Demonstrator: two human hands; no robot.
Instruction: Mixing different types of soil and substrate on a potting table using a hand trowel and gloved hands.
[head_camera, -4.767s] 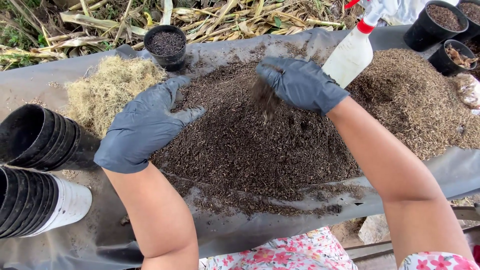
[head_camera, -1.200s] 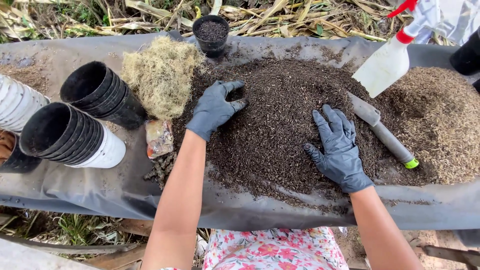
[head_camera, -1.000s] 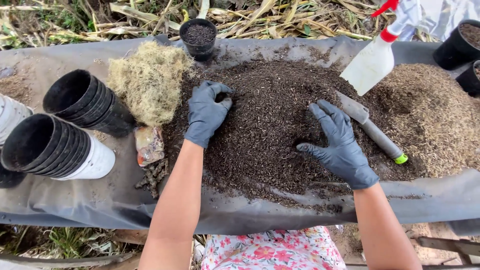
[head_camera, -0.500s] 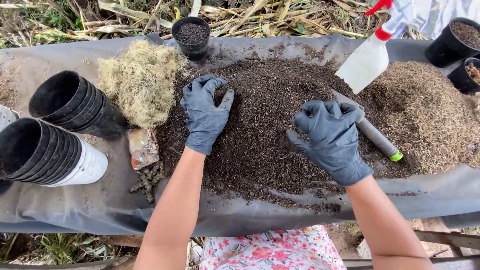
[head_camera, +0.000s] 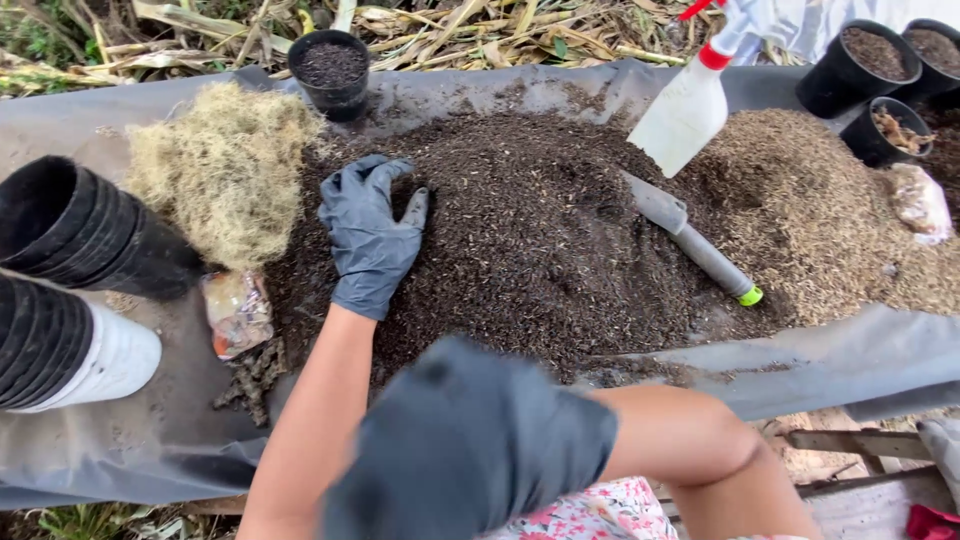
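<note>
Left hand: gloved, fingers spread, pressed flat on dark soil heap near its left edge. Right hand: raised, blurred, grip indiscernible. Trowel is laid well apart.

Dark potting mix: a broad, low heap of loose, coarse, dark brown material flecked with pale fibres, spread across the middle of the grey sheet-covered surface. Its left edge meets a straw-coloured fibre clump; its right edge merges into lighter brown husk material.
</note>
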